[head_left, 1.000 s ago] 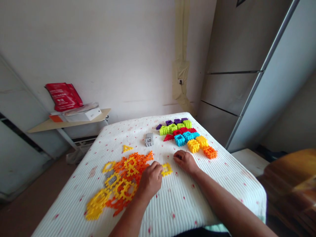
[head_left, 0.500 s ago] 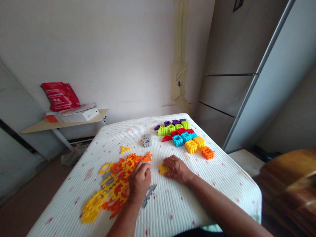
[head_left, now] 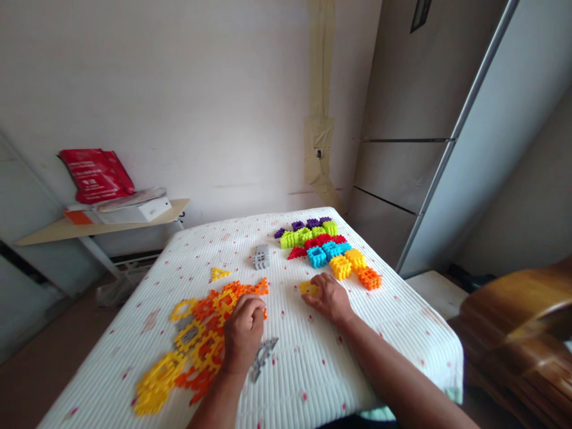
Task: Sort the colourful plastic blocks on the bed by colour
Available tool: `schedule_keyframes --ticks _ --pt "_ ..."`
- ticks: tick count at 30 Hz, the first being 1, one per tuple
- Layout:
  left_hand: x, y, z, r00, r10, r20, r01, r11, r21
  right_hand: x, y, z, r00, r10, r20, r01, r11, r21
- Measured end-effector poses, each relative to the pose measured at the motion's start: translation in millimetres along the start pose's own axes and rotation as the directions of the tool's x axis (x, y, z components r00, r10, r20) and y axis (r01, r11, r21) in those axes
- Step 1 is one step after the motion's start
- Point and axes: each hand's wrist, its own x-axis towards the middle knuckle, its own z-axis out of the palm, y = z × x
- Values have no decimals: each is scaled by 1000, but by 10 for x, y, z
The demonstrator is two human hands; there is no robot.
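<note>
My right hand (head_left: 328, 298) has its fingers closed on a yellow interlocking toy block piece (head_left: 308, 288), just above or on the quilted cover. My left hand (head_left: 244, 330) is curled into a fist at the right side of a loose heap of flat orange pieces (head_left: 204, 308) and yellow pieces (head_left: 159, 376); whatever its fingers might hold is hidden. Beside the left wrist lies a grey triangular piece (head_left: 264, 357). A small yellow triangle (head_left: 220, 273) lies beyond the heap, and a stacked grey block (head_left: 261, 257) stands farther off.
At the back right, blocks stand in colour rows: purple (head_left: 298, 226), lime green (head_left: 290, 239), red (head_left: 297, 253), blue (head_left: 317, 257), yellow (head_left: 341, 267) and orange (head_left: 369, 277). A side table (head_left: 42, 231) with a red bag (head_left: 95, 176) is left; a fridge (head_left: 397, 161) stands right.
My right hand has slid the yellow piece farther from me and to the right, towards the colour rows. My left fist stays by the heap. The view has turned slightly right.
</note>
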Motion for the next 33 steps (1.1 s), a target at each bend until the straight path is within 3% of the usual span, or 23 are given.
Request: schedule_keyframes --ticks 4,9,13,16,18,21,24,26,33 --pt "-4 -4 4 1000 -10 2 10 1000 3 -26 -100 25 998 54 16 -50 981 -188" --pt "-2 -6 5 1000 -2 4 2 1000 1 -20 -134 60 994 106 10 -98 949 -301" --pt "-7 -25 14 1000 -3 7 3 1000 -4 -27 -128 60 992 127 10 -118 951 -286" --pt "-13 -37 20 1000 -6 13 6 1000 -4 -27 -112 47 998 67 -1 -66 981 -182" --pt "-15 -43 21 1000 -7 16 7 1000 -5 -9 -71 13 996 -34 -77 26 995 -97" --pt "-16 -50 24 1000 -2 7 2 1000 -4 50 73 -92 953 -113 -282 102 993 -54" --pt "-13 -52 26 1000 15 -2 -15 1000 -1 120 298 -232 898 -17 -440 -14 998 -67" --pt "-10 -48 27 1000 19 -1 -19 1000 4 152 444 -312 876 60 -478 -112 991 -80" --pt "0 -26 14 1000 30 3 -30 999 14 168 573 -398 888 203 -414 -283 949 -142"
